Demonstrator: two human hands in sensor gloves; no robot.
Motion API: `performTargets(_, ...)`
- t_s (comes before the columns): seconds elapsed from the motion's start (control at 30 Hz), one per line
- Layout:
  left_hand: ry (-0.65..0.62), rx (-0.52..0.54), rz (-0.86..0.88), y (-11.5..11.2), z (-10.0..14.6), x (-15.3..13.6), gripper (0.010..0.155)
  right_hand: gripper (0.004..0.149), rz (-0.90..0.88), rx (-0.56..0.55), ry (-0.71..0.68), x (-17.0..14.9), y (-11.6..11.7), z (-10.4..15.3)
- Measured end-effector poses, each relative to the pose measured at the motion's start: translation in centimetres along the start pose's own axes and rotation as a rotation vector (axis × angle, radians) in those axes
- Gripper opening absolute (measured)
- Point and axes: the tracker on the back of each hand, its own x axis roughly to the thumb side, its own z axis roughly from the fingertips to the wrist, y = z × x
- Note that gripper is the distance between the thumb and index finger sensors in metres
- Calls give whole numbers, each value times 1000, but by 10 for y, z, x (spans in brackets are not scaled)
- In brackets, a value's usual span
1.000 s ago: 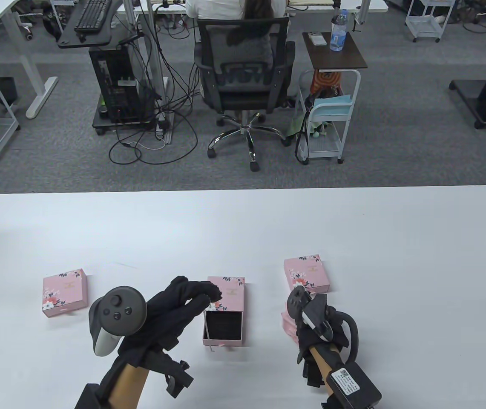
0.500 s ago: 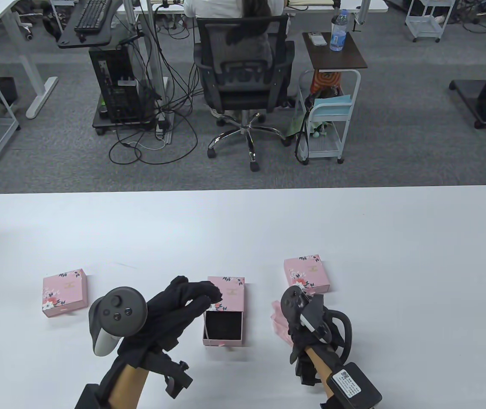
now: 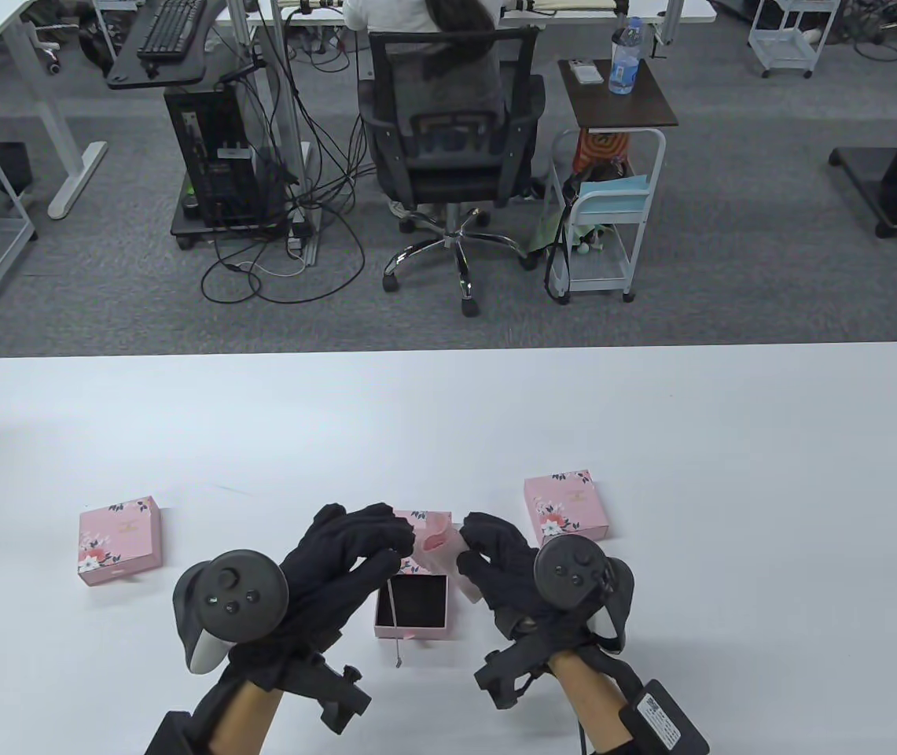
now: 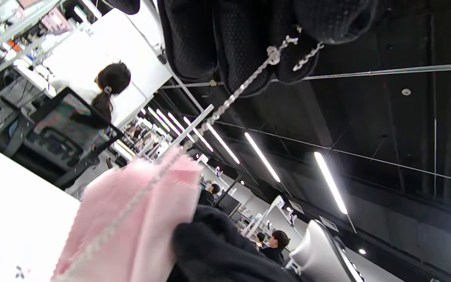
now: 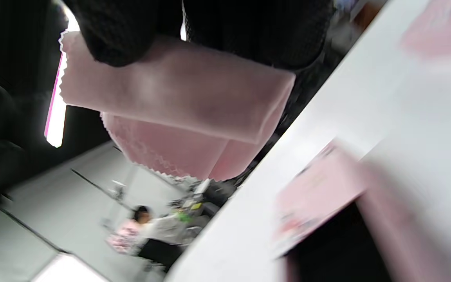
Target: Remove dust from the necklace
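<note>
Left hand (image 3: 354, 550) pinching thin silver-link necklace (image 4: 245, 84), hanging beside pink cloth (image 3: 436, 543)

Table (image 3: 652, 440): plain white, no pattern.

Left hand (image 3: 338, 566) and right hand (image 3: 507, 582): black gloves, fine knit texture in the left wrist view. Trackers: dark grey; the left one has a pale grey-white handle.

Necklace (image 4: 245, 84): silver-toned chain, small bright links.

Cloth (image 3: 440, 550): pale pink, unpatterned, zigzag-cut edge visible in the right wrist view.

Open box (image 3: 410, 604) near the table's front edge: pink walls, black lining; its sleeve pink with a dark-leaf floral print.

Closed box (image 3: 119, 539) toward the left edge: pink, white-and-red flowers, dark leaves at its corners.

Closed box (image 3: 566, 505) to the right: same pink floral print.
</note>
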Motion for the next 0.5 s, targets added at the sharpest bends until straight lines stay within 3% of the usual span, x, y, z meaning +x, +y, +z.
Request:
performTargets(0.13, -12, 20, -55, -1, 1, 5, 43, 39, -297, 70, -11, -2, 6, 0)
performTargets(0.5, 2, 5, -141, -13, -1, 7, 43, 40, -596, 264, -54, -6, 39, 5)
